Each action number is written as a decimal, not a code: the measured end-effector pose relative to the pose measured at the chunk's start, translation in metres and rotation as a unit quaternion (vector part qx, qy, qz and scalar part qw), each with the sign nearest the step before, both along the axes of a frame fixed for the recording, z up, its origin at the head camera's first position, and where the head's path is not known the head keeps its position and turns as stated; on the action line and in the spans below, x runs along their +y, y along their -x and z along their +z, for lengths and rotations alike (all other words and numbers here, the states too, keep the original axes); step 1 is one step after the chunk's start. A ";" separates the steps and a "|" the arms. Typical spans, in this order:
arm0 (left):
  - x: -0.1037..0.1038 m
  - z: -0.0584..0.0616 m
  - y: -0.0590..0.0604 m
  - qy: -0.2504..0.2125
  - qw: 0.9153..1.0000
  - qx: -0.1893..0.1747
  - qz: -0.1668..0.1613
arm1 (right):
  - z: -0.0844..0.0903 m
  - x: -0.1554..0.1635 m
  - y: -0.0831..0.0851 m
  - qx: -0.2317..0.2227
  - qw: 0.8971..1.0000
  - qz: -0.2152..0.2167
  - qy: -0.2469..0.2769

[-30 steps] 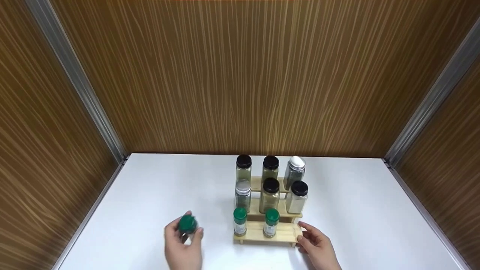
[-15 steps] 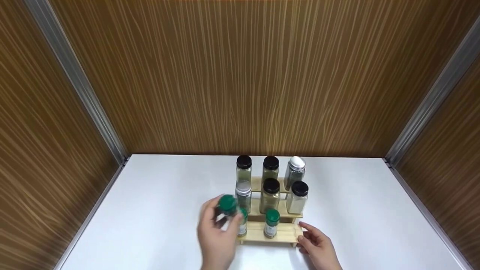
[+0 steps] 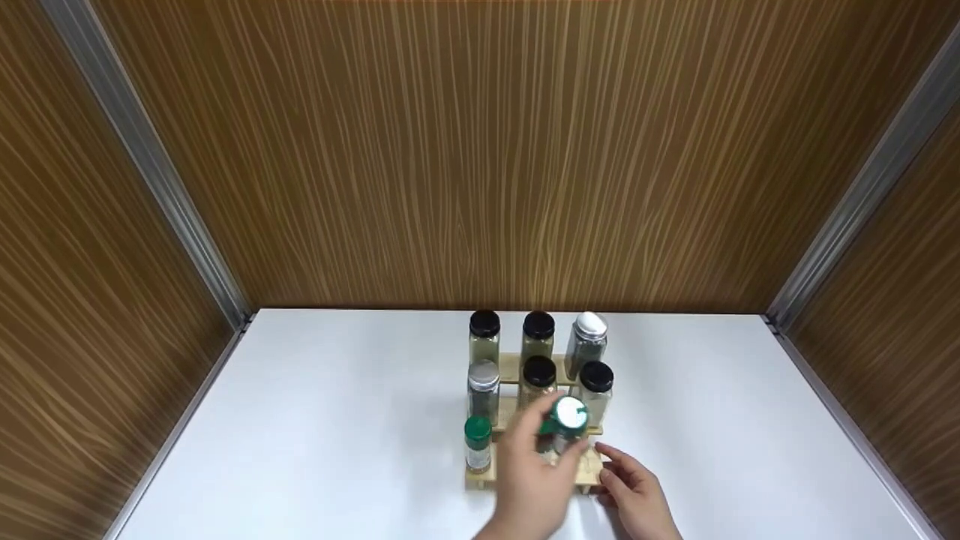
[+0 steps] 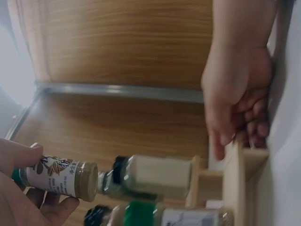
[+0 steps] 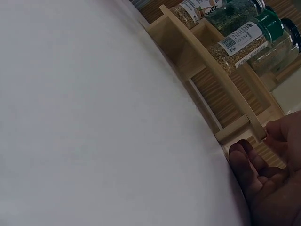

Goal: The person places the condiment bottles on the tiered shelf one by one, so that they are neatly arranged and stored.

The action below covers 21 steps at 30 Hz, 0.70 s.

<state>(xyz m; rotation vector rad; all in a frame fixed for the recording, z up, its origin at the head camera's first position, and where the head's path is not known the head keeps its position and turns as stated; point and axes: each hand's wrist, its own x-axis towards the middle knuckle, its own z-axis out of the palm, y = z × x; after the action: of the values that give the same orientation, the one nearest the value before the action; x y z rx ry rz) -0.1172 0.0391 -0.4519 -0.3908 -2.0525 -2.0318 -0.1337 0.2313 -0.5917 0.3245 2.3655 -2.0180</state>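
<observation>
My left hand [image 3: 532, 476] grips a small spice jar [image 4: 59, 176] with a green cap and a label, tilted. In the head view it is over the right part of the bottom step of a three-step wooden spice rack [image 3: 591, 469]. My right hand [image 3: 637, 491] pinches the right end of that step, fingers around its edge. One green-capped jar [image 3: 478, 448] stands at the step's left end. A second green-capped jar [image 5: 240, 44], in the middle, is mostly hidden behind my left hand in the head view.
Black-capped jars [image 3: 538, 371] and silver-capped jars [image 3: 484, 390] stand on the two upper steps. The rack rests on a white table [image 3: 337, 420]. Wood-grain panels [image 3: 480, 150] with metal corner strips enclose the table at the back and sides.
My left hand has carried the green-capped jar rightward from beside the rack to over the bottom step's right part. My right hand has stayed at the rack's end.
</observation>
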 end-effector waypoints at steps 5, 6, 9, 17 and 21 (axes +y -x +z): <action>0.023 -0.015 -0.001 0.052 0.998 -0.024 -0.016 | 0.001 0.001 0.000 -0.008 1.000 -0.001 0.001; 0.026 -0.018 0.000 0.063 0.997 -0.030 -0.020 | 0.001 0.000 -0.001 -0.007 1.000 -0.003 -0.001; 0.032 -0.029 0.003 0.092 0.995 -0.042 -0.023 | 0.001 -0.001 -0.001 -0.003 1.000 -0.010 -0.010; 0.045 -0.052 0.011 0.143 0.986 -0.078 -0.037 | 0.001 0.001 -0.003 0.010 1.000 -0.004 -0.004; 0.051 -0.062 0.014 0.154 0.984 -0.085 -0.027 | 0.000 0.001 -0.003 0.020 1.000 0.003 -0.010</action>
<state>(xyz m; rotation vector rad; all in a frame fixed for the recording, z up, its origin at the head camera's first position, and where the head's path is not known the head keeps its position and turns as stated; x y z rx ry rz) -0.1308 0.0905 -0.5137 -0.3377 -2.4976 -1.8325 -0.1308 0.2325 -0.5916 0.2791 2.4080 -2.0178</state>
